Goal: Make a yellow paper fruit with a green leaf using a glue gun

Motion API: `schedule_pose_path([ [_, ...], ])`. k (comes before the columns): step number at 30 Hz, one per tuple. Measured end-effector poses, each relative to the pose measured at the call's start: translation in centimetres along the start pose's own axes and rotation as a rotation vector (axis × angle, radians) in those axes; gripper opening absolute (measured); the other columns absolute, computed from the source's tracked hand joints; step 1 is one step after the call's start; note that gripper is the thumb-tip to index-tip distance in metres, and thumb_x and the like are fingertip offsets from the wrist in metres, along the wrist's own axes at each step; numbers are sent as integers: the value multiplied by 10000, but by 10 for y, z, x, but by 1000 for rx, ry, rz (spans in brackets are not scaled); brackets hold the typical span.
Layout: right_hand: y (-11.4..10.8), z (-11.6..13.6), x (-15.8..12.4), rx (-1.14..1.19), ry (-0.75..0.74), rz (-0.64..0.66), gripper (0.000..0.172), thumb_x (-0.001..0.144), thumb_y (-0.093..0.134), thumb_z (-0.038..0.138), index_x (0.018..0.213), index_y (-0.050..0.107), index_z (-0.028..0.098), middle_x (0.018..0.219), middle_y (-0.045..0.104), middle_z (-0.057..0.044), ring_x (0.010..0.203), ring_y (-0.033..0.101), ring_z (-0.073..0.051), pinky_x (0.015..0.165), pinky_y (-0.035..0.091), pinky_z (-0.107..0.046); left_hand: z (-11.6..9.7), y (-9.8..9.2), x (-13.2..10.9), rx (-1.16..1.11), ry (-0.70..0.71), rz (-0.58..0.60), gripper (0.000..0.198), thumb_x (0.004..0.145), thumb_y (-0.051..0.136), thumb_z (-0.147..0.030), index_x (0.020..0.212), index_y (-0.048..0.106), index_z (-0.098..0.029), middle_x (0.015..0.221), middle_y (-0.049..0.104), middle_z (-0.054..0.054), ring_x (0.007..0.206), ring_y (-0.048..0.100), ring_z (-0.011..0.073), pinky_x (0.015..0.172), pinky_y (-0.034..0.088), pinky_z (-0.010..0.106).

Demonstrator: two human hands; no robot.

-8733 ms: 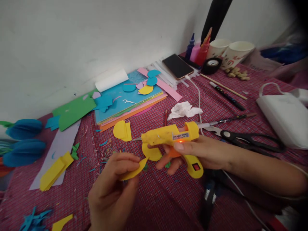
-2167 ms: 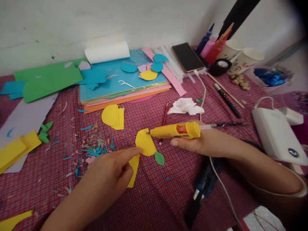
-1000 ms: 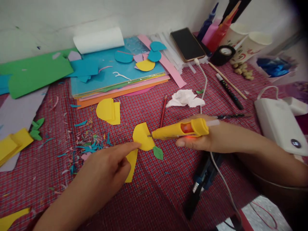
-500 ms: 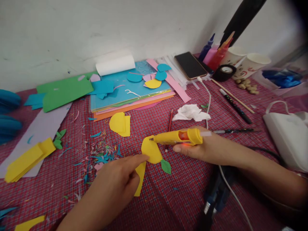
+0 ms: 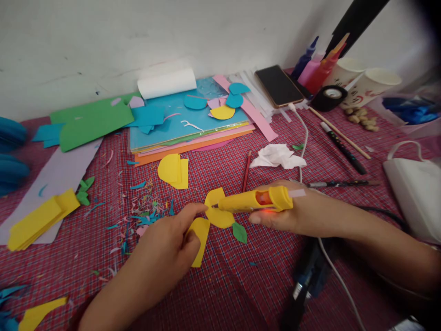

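My right hand [image 5: 292, 209] is closed around a yellow glue gun [image 5: 255, 199], its narrow metal tip over the upper part of a rounded yellow paper cutout [image 5: 222, 218]. A small red light glows under the glue gun's body. The extended index finger of my left hand [image 5: 168, 241] reaches the left edge of that cutout, while the other fingers are curled. Partly beneath my left hand lies another yellow paper piece [image 5: 203, 241]. A green paper leaf [image 5: 239, 232] touches the cutout's lower right end.
Yellow cutouts [image 5: 172, 170], paper scraps [image 5: 151, 216] and a red pencil [image 5: 246, 172] lie around my hands. Behind are stacked coloured sheets [image 5: 165, 128], crumpled tissue [image 5: 279, 156] and a phone [image 5: 279, 85]. A white cable [image 5: 339, 276] runs past my right forearm.
The glue gun's tip has moved down a little along the cutout's left side. My left index finger has shifted slightly up. The view has tilted slightly.
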State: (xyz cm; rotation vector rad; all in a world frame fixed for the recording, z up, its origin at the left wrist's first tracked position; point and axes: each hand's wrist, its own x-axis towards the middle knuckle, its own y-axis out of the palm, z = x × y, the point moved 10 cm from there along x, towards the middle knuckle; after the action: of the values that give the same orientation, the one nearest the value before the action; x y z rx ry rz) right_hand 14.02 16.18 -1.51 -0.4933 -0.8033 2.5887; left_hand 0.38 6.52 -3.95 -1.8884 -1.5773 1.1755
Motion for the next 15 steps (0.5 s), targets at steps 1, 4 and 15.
schedule_pose_path([
  [1,1,0,-1,2,-4,13,292,867,599,412,708,610,168,566,495,54,476,405,-67,450,305,-198,-1,0,1,17,6,-1,451,816,381,-194,1225,562,-251,683,666,-20,540,595,150,507,358,256],
  [4,4,-3,-3,-14,2,58,315,876,581,447,749,625,162,606,537,36,506,444,-79,473,329,-206,-2,-1,2,63,13,-6,453,806,385,-203,1212,578,-261,725,682,-5,546,595,152,513,357,259],
  [15,6,-11,-12,-64,-11,129,376,886,564,510,758,635,163,605,545,26,495,462,-84,453,320,-208,0,2,0,98,2,7,466,813,386,-205,1240,563,-262,735,682,1,586,613,163,538,368,266],
])
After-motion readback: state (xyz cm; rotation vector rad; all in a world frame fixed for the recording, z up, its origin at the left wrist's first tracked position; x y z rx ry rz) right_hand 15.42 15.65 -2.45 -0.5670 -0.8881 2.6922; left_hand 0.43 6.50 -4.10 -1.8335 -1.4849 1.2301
